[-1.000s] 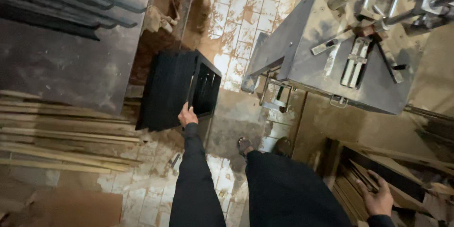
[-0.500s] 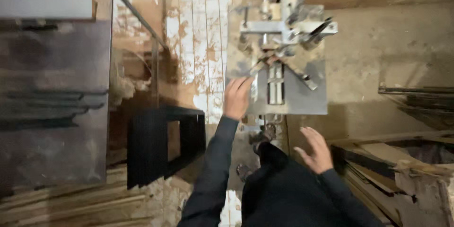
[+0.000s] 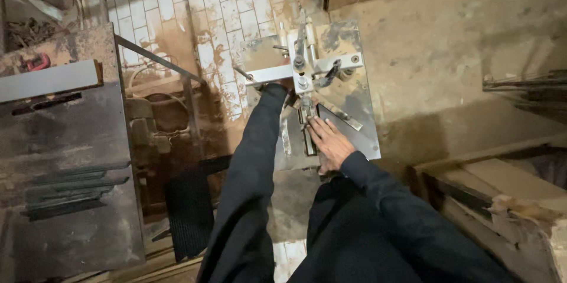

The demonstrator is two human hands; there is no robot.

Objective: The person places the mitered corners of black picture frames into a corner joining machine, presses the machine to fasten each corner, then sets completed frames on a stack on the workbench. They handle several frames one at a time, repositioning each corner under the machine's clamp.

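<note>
Person in dark long sleeves, seen from above.

Right hand [image 3: 329, 143]: flat, palm down on the grey steel machine table [image 3: 360, 112], a scuffed, dust-stained plate on a stand. Fingers [image 3: 316, 126] straight, slightly fanned, tips pointing away from the body. Holding nothing, just pressing on the plate. Fingertips sit right beside the narrow slotted steel guide [image 3: 308, 135], which runs lengthwise just left of the index finger. To the right of the fingers: a dark triangular steel fence plate [image 3: 348, 129], smooth, with a bright angled strip along its far edge.

Left hand [image 3: 282, 87]: mostly hidden by its own sleeve, at the left end of the bright flat steel clamp bar [image 3: 271, 73]. Can't tell whether the fingers are curled or flat, or whether they grip it.

Beyond both sets of fingertips: upright pneumatic clamp head [image 3: 302, 61], polished metal, bolts and a thin rod on top. Past that, white brick-pattern floor tiles [image 3: 224, 0], rust-brown grime.

Left of the left hand, well apart: black ribbed rectangular box [image 3: 189, 212] on the floor, then a grimy sheet-metal cabinet top [image 3: 65, 159] carrying dark thin metal strips [image 3: 74, 191].

Right of the right hand, well apart: rough wooden crate with splintered boards [image 3: 508, 200]; bare dusty concrete floor [image 3: 449, 35] beyond it.
</note>
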